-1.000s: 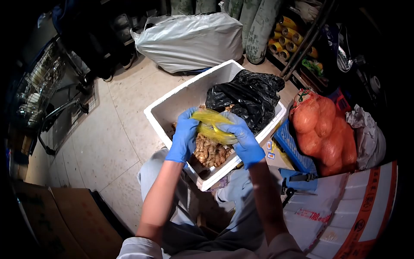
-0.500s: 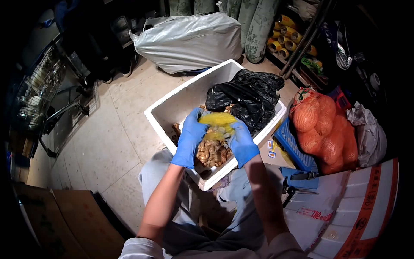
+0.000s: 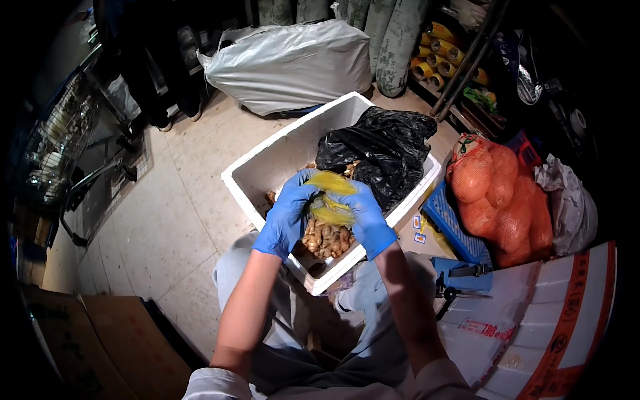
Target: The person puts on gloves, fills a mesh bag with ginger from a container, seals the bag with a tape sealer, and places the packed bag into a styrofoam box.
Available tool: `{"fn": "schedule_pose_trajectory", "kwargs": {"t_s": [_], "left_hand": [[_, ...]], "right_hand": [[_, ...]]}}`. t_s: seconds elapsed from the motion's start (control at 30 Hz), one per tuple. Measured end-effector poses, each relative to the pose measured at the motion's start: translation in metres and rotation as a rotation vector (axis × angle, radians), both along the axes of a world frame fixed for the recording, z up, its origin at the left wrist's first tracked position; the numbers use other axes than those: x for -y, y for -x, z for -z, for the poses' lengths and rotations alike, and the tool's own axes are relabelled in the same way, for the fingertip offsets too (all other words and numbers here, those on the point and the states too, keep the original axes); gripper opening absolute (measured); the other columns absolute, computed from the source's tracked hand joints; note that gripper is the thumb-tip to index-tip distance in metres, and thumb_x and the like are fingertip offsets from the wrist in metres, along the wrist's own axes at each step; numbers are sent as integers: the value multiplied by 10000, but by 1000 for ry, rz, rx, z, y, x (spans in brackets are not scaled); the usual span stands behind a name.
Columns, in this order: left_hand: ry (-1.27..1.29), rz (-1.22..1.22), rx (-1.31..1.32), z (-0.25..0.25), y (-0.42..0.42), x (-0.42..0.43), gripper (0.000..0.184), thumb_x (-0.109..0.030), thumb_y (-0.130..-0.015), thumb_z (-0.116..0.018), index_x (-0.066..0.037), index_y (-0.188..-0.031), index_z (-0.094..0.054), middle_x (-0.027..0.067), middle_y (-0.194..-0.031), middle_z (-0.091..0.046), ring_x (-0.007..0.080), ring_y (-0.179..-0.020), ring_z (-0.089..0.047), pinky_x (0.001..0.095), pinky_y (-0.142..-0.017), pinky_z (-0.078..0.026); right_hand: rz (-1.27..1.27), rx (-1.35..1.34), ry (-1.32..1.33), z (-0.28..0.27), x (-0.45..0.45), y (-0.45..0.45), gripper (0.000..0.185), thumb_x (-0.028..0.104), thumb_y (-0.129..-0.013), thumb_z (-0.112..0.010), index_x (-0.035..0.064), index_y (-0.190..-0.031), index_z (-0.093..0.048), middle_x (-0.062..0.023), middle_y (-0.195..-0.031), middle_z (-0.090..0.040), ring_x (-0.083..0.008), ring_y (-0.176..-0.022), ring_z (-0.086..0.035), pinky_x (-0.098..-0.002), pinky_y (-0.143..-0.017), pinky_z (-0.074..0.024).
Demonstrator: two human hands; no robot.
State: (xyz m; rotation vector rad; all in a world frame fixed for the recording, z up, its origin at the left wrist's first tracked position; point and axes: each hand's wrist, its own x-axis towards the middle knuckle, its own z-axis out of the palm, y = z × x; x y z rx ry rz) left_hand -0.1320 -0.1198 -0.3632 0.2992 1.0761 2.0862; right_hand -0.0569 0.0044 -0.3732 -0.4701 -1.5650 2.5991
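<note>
My left hand (image 3: pixel 293 207), in a blue glove, is closed on the left side of a yellow mesh bag (image 3: pixel 331 183). Gripping the right side of that bag is my right hand (image 3: pixel 367 215), gloved in the same blue. The bag is stretched between both hands, above pieces of ginger root (image 3: pixel 327 241) in a white foam box (image 3: pixel 235 175). Whether anything is inside the bag I cannot tell. A crumpled black plastic bag (image 3: pixel 377 148) covers the far right part of the ginger.
Orange net sacks (image 3: pixel 490 193) with round produce stand right of the box, beside a blue crate (image 3: pixel 460 223). A wrapped silver-white bundle (image 3: pixel 293 67) lies behind it. A person's legs (image 3: pixel 163 87) and a wire cart (image 3: pixel 67 147) are at left. Cardboard (image 3: pixel 127 333) lies front left.
My hands have drawn closer together and the yellow mesh bag has bunched up between them. At the upper left, the other person's legs have shifted.
</note>
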Motion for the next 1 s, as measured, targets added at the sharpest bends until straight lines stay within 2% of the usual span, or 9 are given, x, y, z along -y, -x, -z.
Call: {"fn": "schedule_pose_trajectory", "kwargs": {"t_s": [0.13, 0.23, 0.37, 0.43, 0.53, 0.63, 0.77, 0.87, 1.0], "left_hand": [[-57, 25, 64, -23, -9, -1, 194, -58, -803, -509, 0, -986, -538, 53, -895, -589, 116, -752, -574, 221, -665, -477], [42, 25, 48, -7, -6, -3, 206, -81, -817, -507, -3, -1005, -533, 61, -924, -583, 124, -782, -574, 232, -694, -483], [-1, -3, 102, 4, -8, -8, 272, -158, -834, -525, -12, -1064, -511, 73, -964, -578, 137, -823, -574, 256, -740, -488], [-9, 33, 209, -6, -11, -8, 292, -189, -859, -490, -10, -1090, -489, 85, -987, -570, 159, -841, -577, 285, -748, -496], [-211, 211, 482, -31, -12, 1, 328, -217, -886, -439, 3, -1129, -457, 104, -1027, -557, 185, -873, -578, 305, -770, -498], [-405, 258, 409, -10, -11, 1, 345, -222, -903, -401, 21, -1143, -446, 123, -1055, -548, 200, -903, -575, 302, -800, -492], [-366, 212, 459, -16, -21, -2, 346, -197, -900, -408, 22, -1168, -421, 146, -1109, -515, 226, -948, -557, 324, -826, -481], [-369, 195, 486, -26, -26, -7, 341, -196, -890, -433, 12, -1160, -431, 145, -1113, -514, 222, -961, -553, 326, -835, -477], [-313, 190, 526, -25, -26, -9, 280, -166, -875, -468, 5, -1096, -485, 130, -1083, -536, 223, -934, -565, 323, -811, -492]], "right_hand": [[273, -64, 327, -7, 0, -7, 293, 28, -743, -530, 23, -1036, -536, -69, -957, -576, -179, -843, -577, -303, -739, -487], [237, -210, 269, -2, -3, -5, 312, 92, -771, -487, 34, -1076, -515, -75, -1030, -549, -183, -949, -538, -328, -841, -447], [180, -207, 350, -6, -2, -9, 318, 110, -779, -493, 47, -1091, -508, -68, -1033, -546, -178, -938, -542, -321, -849, -440], [212, -163, 189, -4, -2, -8, 334, 137, -793, -493, 58, -1118, -489, -64, -1050, -534, -177, -953, -534, -320, -855, -435], [240, -245, 295, -17, -4, -13, 311, 110, -751, -518, 50, -1055, -528, -58, -958, -567, -164, -859, -567, -308, -759, -484], [293, -277, 254, -14, -1, -11, 299, 134, -763, -524, 52, -1050, -531, -53, -959, -565, -158, -866, -562, -303, -761, -481], [337, -308, 207, -9, -11, -14, 293, 175, -787, -527, 59, -1055, -533, -50, -974, -563, -154, -884, -557, -303, -777, -474], [323, -97, 208, -11, -19, -14, 308, 238, -818, -512, 65, -1073, -526, -55, -1014, -556, -167, -924, -548, -328, -817, -458], [272, -292, 372, -14, -11, -20, 342, 239, -839, -495, 72, -1137, -481, -76, -1076, -526, -195, -971, -530, -351, -847, -440]]}}
